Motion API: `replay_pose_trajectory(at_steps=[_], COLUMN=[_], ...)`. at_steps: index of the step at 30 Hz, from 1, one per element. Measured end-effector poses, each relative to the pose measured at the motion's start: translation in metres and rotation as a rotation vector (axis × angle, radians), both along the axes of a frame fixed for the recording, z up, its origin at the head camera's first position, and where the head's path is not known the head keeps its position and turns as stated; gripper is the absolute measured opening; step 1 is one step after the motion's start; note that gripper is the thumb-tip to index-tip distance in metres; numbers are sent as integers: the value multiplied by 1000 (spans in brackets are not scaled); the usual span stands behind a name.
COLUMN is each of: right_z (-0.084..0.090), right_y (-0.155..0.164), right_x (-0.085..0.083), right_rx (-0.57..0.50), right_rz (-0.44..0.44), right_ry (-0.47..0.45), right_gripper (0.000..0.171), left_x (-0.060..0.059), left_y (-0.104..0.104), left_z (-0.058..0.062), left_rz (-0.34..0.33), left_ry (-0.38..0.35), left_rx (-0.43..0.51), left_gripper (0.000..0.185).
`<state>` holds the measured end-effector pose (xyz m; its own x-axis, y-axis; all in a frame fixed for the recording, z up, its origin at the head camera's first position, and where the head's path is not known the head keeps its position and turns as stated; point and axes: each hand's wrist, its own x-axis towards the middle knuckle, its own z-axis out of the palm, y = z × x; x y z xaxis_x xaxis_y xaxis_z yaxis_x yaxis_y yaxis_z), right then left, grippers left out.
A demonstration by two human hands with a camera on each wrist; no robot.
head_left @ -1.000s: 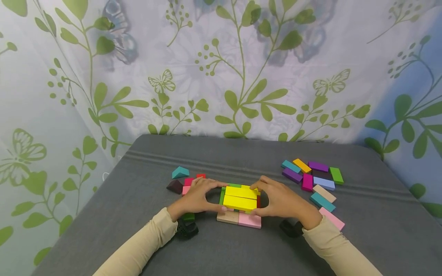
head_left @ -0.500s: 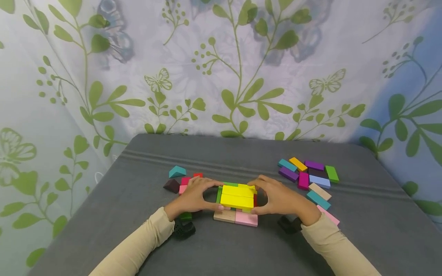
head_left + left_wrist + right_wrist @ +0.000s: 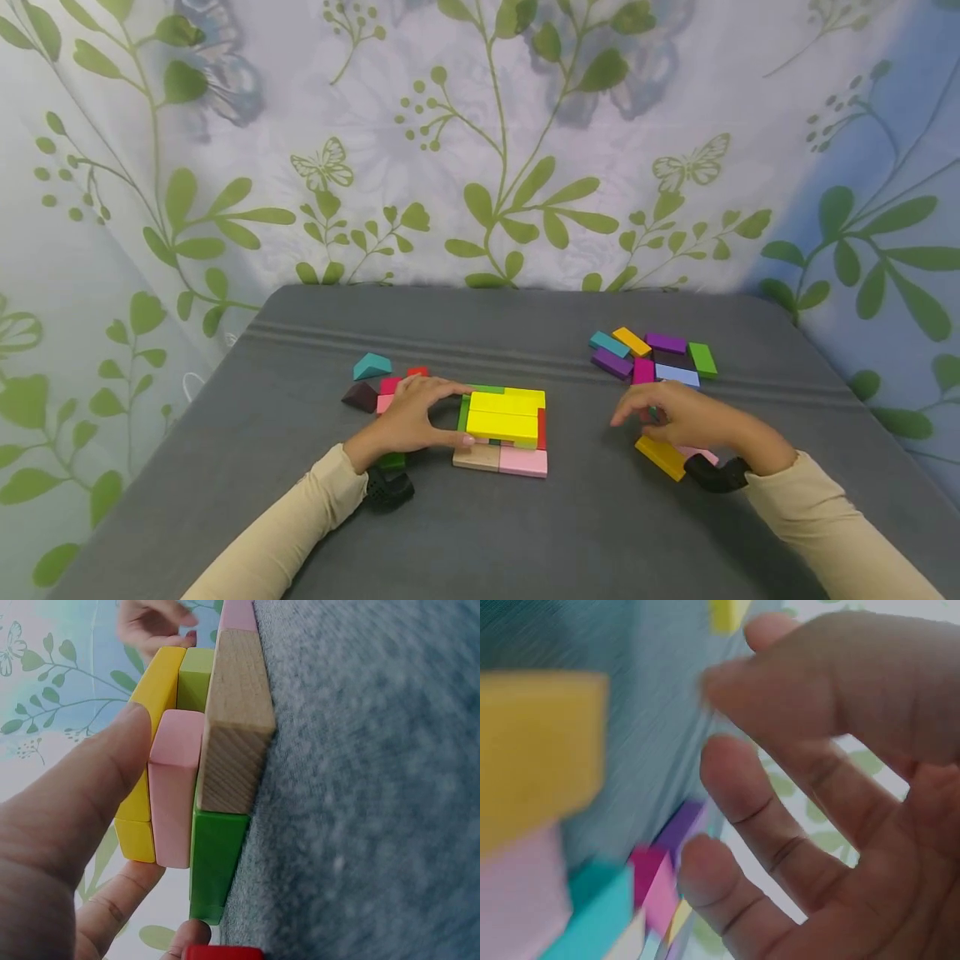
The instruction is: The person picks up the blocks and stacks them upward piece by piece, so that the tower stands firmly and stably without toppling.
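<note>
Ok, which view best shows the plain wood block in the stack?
The left wrist view: it shows the plain wood block close up, grain visible. The head view shows it small, beside a pink block; the right wrist view doesn't show it.

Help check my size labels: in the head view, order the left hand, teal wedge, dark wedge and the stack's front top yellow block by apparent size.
Left hand
Front top yellow block
Teal wedge and dark wedge: too alike to rank

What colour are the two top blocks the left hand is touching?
The two top blocks are bright yellow. The head view shows them best.
</note>
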<state>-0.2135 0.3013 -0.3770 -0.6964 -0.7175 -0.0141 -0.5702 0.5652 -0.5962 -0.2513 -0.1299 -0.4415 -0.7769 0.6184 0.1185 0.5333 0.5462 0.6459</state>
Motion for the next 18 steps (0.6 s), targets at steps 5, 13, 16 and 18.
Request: replay_pose_trajectory(at_steps=[5, 13, 16, 18], right_z=[-3, -10, -11, -11], right_y=[21, 28, 29, 28], right_x=[10, 20, 20, 18], right_rx=[129, 190, 206, 202], right_rz=[-9, 74, 66, 45], right_ry=[-54, 101, 90, 60], right_gripper=[57, 64, 66, 65], left_x=[0, -1, -1, -1], left_y=[-3, -1, 0, -1], left_z=[0, 1, 3, 4], left_rz=[-9, -2, 2, 6], left_ry=[-2, -38, -42, -51], left_rx=[4, -7, -15, -15], left_gripper=[73, 73, 73, 73])
